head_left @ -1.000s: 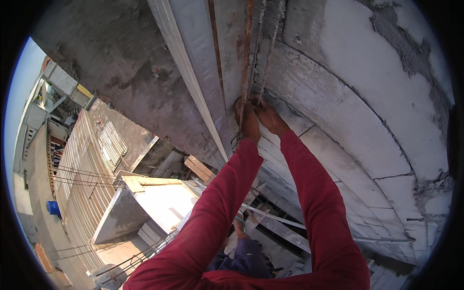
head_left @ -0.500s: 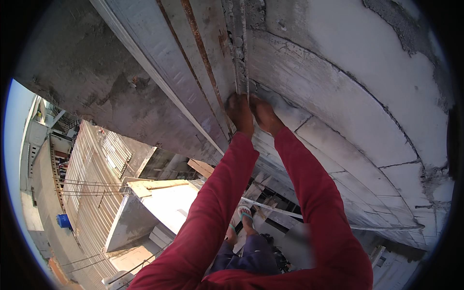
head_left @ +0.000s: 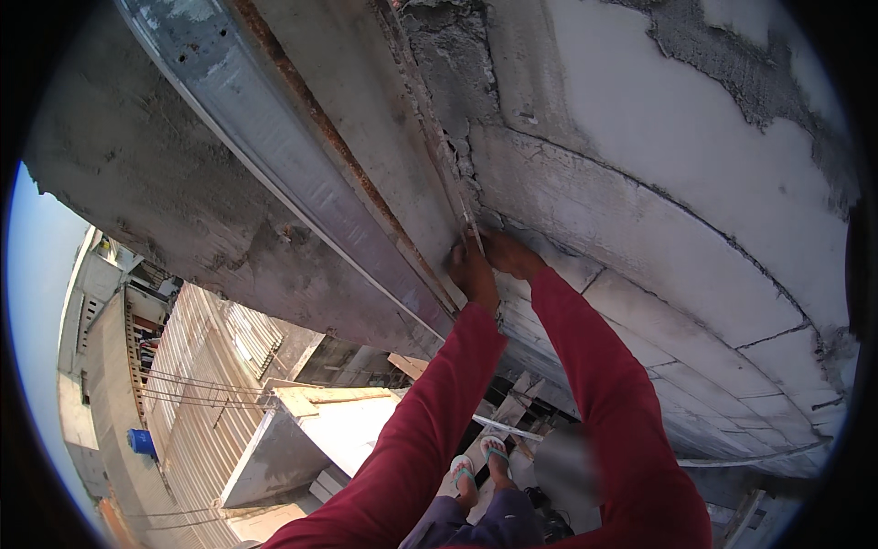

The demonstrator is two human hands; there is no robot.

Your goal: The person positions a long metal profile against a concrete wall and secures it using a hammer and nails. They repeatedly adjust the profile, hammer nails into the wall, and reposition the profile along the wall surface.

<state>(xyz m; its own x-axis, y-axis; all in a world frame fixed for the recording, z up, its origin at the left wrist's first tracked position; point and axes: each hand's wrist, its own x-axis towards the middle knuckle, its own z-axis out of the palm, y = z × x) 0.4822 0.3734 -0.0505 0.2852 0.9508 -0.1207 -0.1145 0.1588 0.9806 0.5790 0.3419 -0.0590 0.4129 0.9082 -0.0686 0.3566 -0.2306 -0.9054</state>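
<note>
My left hand (head_left: 473, 273) and my right hand (head_left: 510, 254) are side by side at the inner corner of the wall. Both have closed fingers around the lower end of a long, thin, mortar-stained strip (head_left: 437, 137). It slants from the top of the view down along the corner, and its exact kind is hard to make out. To the right of my hands is the pale block wall (head_left: 622, 210), with dark joints. A rusty rod (head_left: 343, 154) runs down left of the strip, beside a long grey metal-looking straightedge (head_left: 229, 73).
Rough grey concrete (head_left: 174, 174) spans the upper left. Below it lie corrugated roofs (head_left: 206, 366) and a blue tank (head_left: 142, 443) at a drop. My sandalled feet (head_left: 494, 448) stand on narrow planks high up. A pale bar (head_left: 508, 426) crosses near them.
My view has shifted, so the hands appear lower and slightly to the right. The strip now leans more to the left at its top. Both hands stay closed on it.
</note>
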